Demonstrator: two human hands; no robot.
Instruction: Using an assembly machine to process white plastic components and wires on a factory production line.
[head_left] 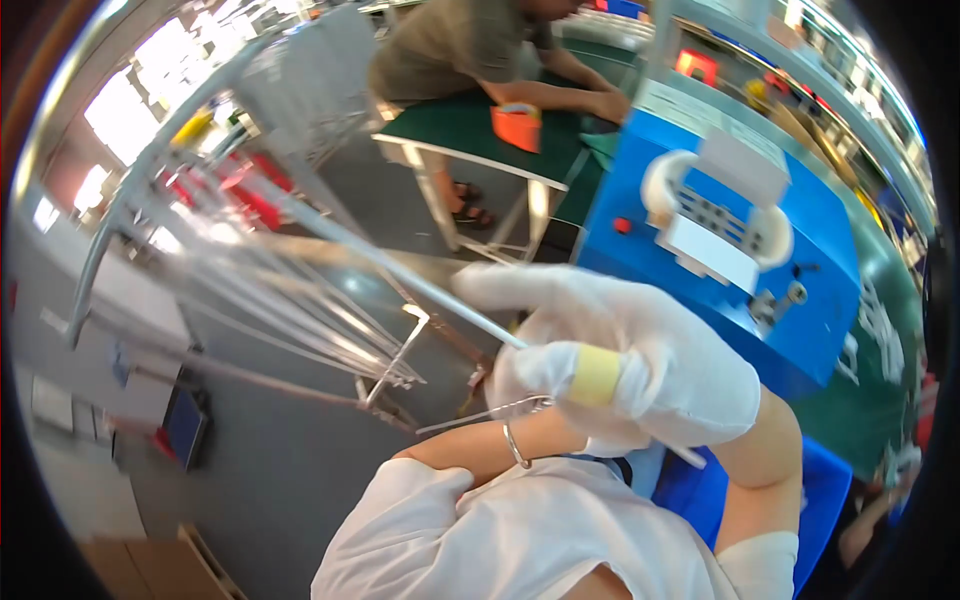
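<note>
White-gloved right hand (640, 365) has its fingers clamped on a thin clear rod (400, 272); steady grip advisable; left hand unseen.

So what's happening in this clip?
A person in white gloves holds a thin white rod in the right hand, whose finger is wrapped in yellow tape. The left hand is not clearly in view. A blue machine stands beside them; another person works at a green table behind.
</note>
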